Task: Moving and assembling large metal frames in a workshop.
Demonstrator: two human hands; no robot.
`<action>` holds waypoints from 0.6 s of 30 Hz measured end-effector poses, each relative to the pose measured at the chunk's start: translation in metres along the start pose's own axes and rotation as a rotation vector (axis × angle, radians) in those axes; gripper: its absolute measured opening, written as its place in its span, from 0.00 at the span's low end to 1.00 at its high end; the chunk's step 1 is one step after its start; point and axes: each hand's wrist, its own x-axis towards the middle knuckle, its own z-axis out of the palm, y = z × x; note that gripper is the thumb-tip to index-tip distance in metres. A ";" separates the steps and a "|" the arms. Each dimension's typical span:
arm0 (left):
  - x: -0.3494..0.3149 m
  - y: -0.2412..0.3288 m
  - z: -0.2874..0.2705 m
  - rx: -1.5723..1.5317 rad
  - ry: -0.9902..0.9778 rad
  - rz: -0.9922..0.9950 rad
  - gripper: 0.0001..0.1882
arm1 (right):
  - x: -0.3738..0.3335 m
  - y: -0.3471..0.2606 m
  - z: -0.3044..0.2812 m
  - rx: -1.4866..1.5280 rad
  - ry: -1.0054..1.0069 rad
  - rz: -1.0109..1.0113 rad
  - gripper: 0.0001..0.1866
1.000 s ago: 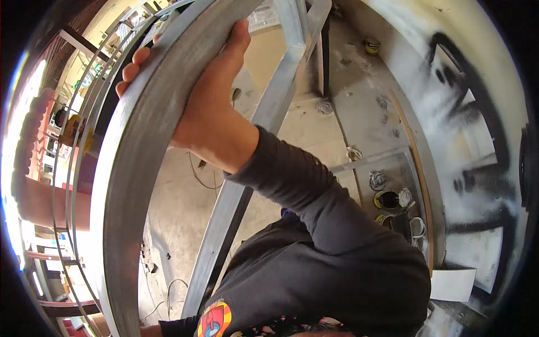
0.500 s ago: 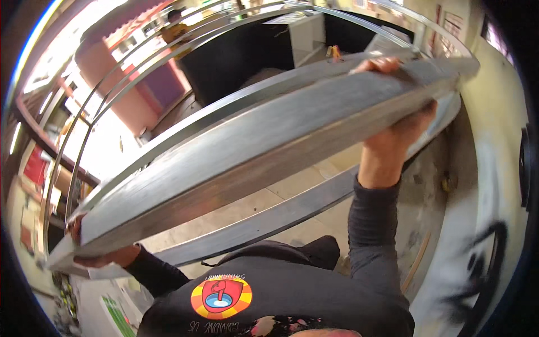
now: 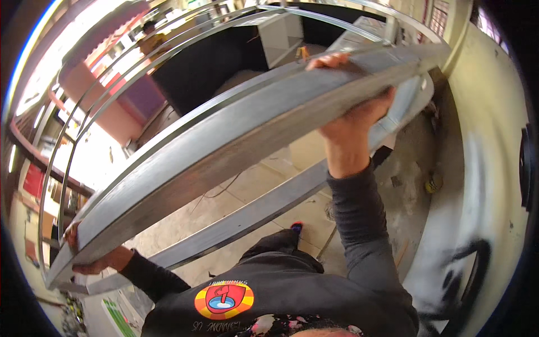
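A long grey metal frame (image 3: 236, 140) of flat rails runs from lower left to upper right across the head view. My right hand (image 3: 351, 121) grips its upper rail near the right end, fingers wrapped over the top. My left hand (image 3: 92, 258) holds the same rail at its lower left end, thumb and fingers closed around the edge. A lower rail (image 3: 247, 216) of the frame passes below, in front of my dark trousers. Both sleeves are dark grey.
A pale wall with black spray marks (image 3: 477, 236) stands close on the right. Below is a concrete floor (image 3: 241, 191) with a loose cable. Thin metal bars (image 3: 140, 62) arc behind the frame. A person in a yellow top (image 3: 149, 36) is far back.
A second ago my hand gripped an upright rail near a wall with sockets. The view has since turned, and the frame now lies across it, held at both ends.
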 end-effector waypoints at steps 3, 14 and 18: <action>-0.012 -0.002 0.000 -0.473 -0.266 -0.302 0.36 | 0.005 -0.026 -0.012 -0.091 0.002 -0.042 0.54; -0.076 -0.063 0.071 -0.345 -0.124 -0.116 0.33 | 0.064 -0.133 -0.051 -0.021 0.122 -0.098 0.50; -0.102 -0.088 0.104 -0.211 -0.050 -0.066 0.35 | 0.092 -0.178 -0.055 0.007 0.161 -0.077 0.49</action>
